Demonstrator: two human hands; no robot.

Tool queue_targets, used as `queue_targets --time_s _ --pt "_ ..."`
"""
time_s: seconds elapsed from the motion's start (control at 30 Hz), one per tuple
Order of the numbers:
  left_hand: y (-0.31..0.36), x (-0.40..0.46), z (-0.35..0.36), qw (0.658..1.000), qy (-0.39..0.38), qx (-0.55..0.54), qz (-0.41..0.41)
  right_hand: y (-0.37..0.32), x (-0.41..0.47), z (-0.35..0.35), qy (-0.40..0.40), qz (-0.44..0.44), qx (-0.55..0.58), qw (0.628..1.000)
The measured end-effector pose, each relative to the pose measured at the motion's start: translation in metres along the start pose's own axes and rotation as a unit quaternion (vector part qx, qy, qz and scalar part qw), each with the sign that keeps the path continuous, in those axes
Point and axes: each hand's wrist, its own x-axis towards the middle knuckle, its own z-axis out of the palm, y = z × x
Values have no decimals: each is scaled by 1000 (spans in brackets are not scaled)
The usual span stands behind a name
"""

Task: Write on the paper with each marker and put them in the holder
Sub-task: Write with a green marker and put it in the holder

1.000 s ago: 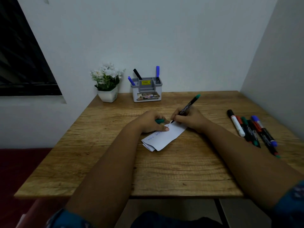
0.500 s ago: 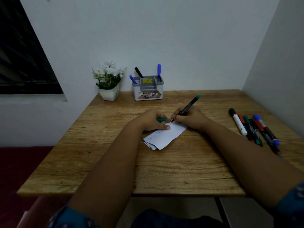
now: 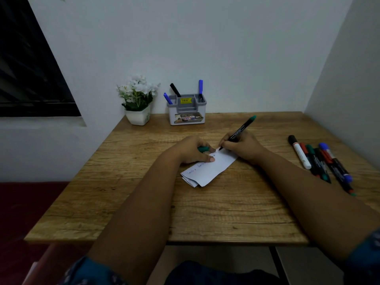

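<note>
A folded white paper (image 3: 211,169) lies at the middle of the wooden table (image 3: 185,212), with handwriting along its left part. My right hand (image 3: 242,148) grips a black marker with a green end (image 3: 241,128), its tip touching the paper's far edge. My left hand (image 3: 193,150) holds the green cap (image 3: 203,149) in its curled fingers while its thumb presses on the paper. A grey and white holder (image 3: 187,112) stands at the table's back with three markers in it: two blue, one black.
Several capped markers (image 3: 320,161) lie side by side on the table's right part, near the right wall. A white pot of white flowers (image 3: 137,103) stands left of the holder. A dark window is at the left.
The marker tip has shifted slightly along the paper's far edge as the writing goes on. The left hand stays put with the cap.
</note>
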Motion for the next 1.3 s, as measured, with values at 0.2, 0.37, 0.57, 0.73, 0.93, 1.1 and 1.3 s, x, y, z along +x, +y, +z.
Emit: queue_targets --time_s 0.2,0.37,0.57,0.73,0.93,1.1,1.3 --pt "1 0 -1 1000 -2 2 4 -1 0 1 -5 0 -7 1000" --pt "1 -1 0 1000 -3 4 4 -1 0 0 -11 -1 -17 1000" --pt "1 -1 0 1000 -3 -1 0 1 1 1 2 -5 -15 1000" --pt "0 0 0 1000 -2 -3 -6 2 1 2 6 -4 -13 1000" --pt "1 0 0 1000 2 3 -3 2 1 2 6 -3 -17 1000" --pt "1 0 1 1000 1 13 1 3 2 2 33 6 -11 999" --pt "0 1 0 1000 -11 27 8 2 2 -5 3 27 89 996"
